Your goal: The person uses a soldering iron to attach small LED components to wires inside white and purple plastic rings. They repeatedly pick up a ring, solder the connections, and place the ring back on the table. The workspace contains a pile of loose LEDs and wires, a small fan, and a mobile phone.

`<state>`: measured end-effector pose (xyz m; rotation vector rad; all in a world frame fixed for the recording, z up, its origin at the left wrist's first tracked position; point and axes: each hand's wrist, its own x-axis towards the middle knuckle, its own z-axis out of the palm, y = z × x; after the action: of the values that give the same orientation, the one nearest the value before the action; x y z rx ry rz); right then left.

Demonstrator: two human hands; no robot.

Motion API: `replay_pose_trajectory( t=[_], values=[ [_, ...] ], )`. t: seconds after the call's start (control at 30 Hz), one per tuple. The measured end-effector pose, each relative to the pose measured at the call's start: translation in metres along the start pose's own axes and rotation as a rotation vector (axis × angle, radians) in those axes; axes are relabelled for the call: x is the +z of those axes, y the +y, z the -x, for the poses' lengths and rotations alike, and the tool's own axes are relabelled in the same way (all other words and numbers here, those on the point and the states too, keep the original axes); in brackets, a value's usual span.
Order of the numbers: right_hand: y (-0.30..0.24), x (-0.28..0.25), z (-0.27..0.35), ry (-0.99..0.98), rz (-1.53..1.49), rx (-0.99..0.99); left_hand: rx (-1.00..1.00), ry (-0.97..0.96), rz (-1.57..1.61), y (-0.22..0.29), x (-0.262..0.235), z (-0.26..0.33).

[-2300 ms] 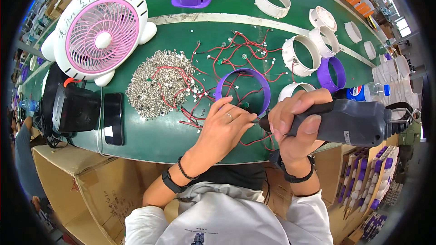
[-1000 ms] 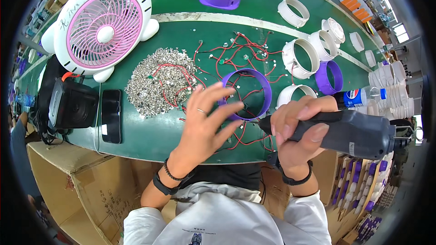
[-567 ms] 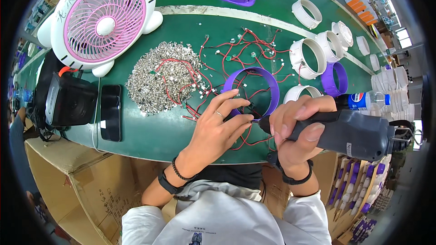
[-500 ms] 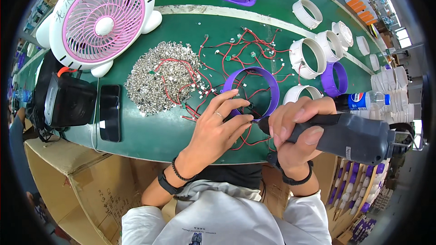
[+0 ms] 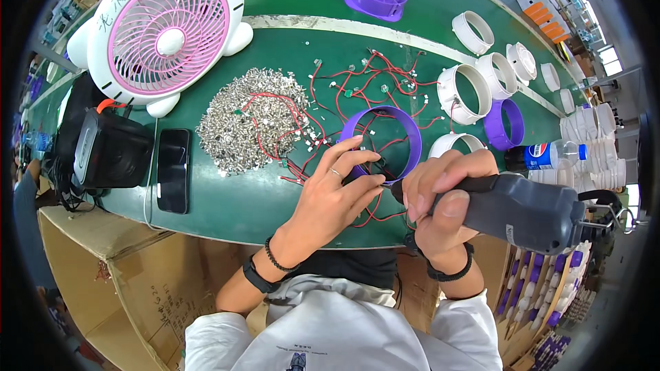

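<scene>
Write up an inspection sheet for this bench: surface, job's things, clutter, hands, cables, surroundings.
Surface: green bench top, its near edge free of parts.
Job's things: purple ring lying flat; grey electric screwdriver tipped toward its near rim.
Clutter: heap of silver screws, pink-and-white fan, black phone, white rings, drink bottle.
Hands: left hand with fingers on the ring's near rim; right hand gripping the screwdriver.
Cables: loose red wires across the bench and through the ring.
Surroundings: cardboard box below the bench.

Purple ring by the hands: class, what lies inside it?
Inside the purple ring, red wires cross over green table. The left hand fingers cover its near rim, hiding anything beneath.
</scene>
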<state>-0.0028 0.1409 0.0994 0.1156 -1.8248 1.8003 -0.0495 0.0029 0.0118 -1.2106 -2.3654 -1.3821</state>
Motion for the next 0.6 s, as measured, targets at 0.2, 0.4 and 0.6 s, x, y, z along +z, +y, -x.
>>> replay_pose_trajectory(
  t=[0.2, 0.4, 0.6],
  values=[
    [0.001, -0.008, 0.0, -0.016, 0.108, -0.073, 0.023, 0.012, 0.0, 0.002, 0.002, -0.001],
    [-0.027, -0.025, -0.008, 0.118, -0.114, -0.153, -0.075, 0.12, -0.038, -0.004, -0.019, -0.003],
    [-0.028, -0.043, -0.003, 0.221, -0.097, -0.134, 0.101, -0.079, -0.188, 0.028, -0.008, -0.013]
  ],
)
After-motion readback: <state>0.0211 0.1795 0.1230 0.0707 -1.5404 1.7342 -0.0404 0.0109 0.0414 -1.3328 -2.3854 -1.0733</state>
